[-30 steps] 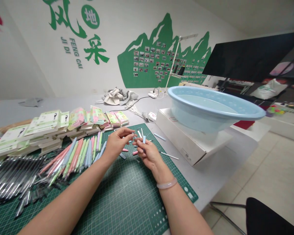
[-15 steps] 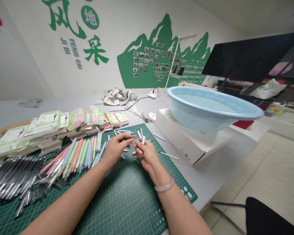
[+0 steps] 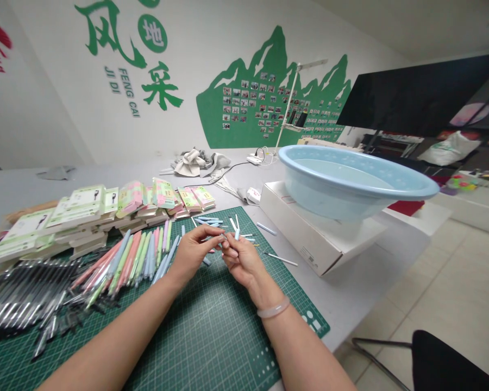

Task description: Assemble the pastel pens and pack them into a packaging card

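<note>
Over the green cutting mat (image 3: 212, 326), my two hands meet at the fingertips. My right hand (image 3: 246, 260) is closed around a light blue pen barrel (image 3: 237, 234), whose end sticks up above the fingers. My left hand (image 3: 193, 250) pinches a small pale piece against the right fingertips; its kind is too small and covered to tell. Behind the hands lie loose blue pen barrels (image 3: 209, 221) and thin white refills (image 3: 233, 224). To the left is a row of pink, green and blue pens (image 3: 136, 258), beside many black-and-clear pens (image 3: 28, 296).
Stacked pen boxes (image 3: 77, 209) stand at the left behind the pens. On the right a blue basin (image 3: 321, 190) rests on a white carton (image 3: 297, 233). A thin refill (image 3: 283, 259) crosses the mat's right edge. Grey cloths (image 3: 199, 163) lie at the back.
My hands have drawn slightly closer together, with the small piece now more hidden between the fingertips. The blue barrel in my right hand has tilted a little. The view has shifted slightly.
</note>
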`<state>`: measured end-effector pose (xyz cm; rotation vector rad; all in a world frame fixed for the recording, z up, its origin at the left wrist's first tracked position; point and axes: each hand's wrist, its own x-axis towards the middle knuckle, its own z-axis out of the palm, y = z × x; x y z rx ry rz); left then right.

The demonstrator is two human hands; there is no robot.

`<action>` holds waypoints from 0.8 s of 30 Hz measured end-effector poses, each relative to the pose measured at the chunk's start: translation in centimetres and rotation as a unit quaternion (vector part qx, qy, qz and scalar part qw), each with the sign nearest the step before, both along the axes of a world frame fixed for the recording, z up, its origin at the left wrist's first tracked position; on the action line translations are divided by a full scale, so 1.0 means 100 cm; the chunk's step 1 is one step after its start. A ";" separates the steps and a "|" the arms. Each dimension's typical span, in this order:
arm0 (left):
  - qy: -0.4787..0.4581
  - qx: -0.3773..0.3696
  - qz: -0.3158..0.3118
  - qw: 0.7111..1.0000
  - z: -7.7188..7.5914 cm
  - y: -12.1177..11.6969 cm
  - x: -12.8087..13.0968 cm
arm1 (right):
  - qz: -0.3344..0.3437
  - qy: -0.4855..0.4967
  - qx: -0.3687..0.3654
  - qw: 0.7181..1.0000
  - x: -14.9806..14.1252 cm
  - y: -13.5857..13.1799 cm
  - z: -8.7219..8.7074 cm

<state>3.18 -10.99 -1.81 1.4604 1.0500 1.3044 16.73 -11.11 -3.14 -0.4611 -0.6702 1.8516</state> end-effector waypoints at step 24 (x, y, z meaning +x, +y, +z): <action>0.094 0.153 0.026 0.983 0.033 0.013 -0.004 | -0.094 -0.209 0.199 0.953 -0.007 -0.004 0.002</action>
